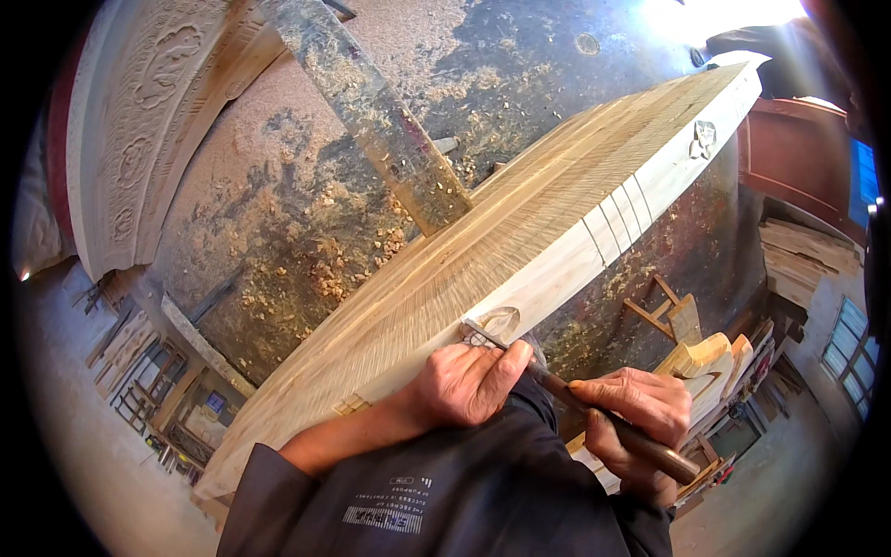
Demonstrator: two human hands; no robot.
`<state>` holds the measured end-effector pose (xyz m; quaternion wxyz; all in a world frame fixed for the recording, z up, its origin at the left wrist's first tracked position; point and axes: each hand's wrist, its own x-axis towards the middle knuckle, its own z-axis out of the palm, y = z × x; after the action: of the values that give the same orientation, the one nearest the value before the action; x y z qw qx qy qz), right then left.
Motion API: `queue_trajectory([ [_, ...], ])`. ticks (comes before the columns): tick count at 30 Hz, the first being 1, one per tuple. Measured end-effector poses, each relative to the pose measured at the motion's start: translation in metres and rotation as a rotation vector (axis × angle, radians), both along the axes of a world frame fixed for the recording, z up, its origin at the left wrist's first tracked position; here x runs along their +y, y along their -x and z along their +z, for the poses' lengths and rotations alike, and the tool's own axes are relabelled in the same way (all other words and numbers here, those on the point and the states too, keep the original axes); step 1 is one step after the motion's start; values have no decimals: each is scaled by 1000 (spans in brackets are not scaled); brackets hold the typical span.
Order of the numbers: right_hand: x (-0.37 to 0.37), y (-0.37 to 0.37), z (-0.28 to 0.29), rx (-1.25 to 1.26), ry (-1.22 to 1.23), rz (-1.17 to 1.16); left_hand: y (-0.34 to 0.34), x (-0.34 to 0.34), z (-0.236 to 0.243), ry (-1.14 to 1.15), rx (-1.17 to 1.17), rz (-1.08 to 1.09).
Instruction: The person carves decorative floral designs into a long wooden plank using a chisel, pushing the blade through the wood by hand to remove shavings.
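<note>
A long pale wooden workpiece (557,186) with a ridged, grooved face lies slantwise in front of me. My left hand (473,382) rests by its near edge, fingers curled round the metal shank of a carving chisel (554,382). The blade's tip meets a carved rounded shape (499,325) on the smooth edge band. My right hand (640,418) grips the chisel's dark wooden handle, whose butt end sticks out beyond the fingers. Farther along the band are several dark cross lines (620,221) and another carved shape (703,139).
A worn plank (380,121) runs under the workpiece from the far side. Wood chips (325,278) and sawdust litter the dark surface below. A carved relief panel (139,139) stands at the left. At the right are a small wooden frame (661,311), shaped wooden pieces (710,357) and stacked boards (803,265).
</note>
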<state>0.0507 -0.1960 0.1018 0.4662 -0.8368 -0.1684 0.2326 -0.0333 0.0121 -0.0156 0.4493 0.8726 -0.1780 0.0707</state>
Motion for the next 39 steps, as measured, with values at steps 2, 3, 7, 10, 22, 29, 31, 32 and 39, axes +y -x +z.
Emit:
queue_trajectory([
  [2, 5, 6, -2, -77, -17, 1, 2, 1, 0, 21, -4, 9],
  [3, 6, 8, -2, -137, 1, 54, 3, 1, -1, 26, -7, 7],
  [7, 9, 7, 0, -209, 20, 162, 5, 2, -2, 24, 0, 11],
  [10, 9, 4, 4, -197, 23, 193, 6, 4, 3, 1, 30, -15],
  [22, -28, 25, 7, -30, -61, -177, -7, -9, 7, 53, -56, -165],
  [29, -55, 27, -63, 546, -396, -600, -5, -26, -14, -34, 35, -51],
  [31, -58, 23, -76, 580, -407, -635, -6, -26, -9, -83, 71, -71],
  [32, -59, 22, -79, 596, -412, -652, -7, -25, -7, -107, 88, -81],
  [39, -58, 17, -74, 588, -408, -589, -7, -24, -7, -109, 25, -48],
])
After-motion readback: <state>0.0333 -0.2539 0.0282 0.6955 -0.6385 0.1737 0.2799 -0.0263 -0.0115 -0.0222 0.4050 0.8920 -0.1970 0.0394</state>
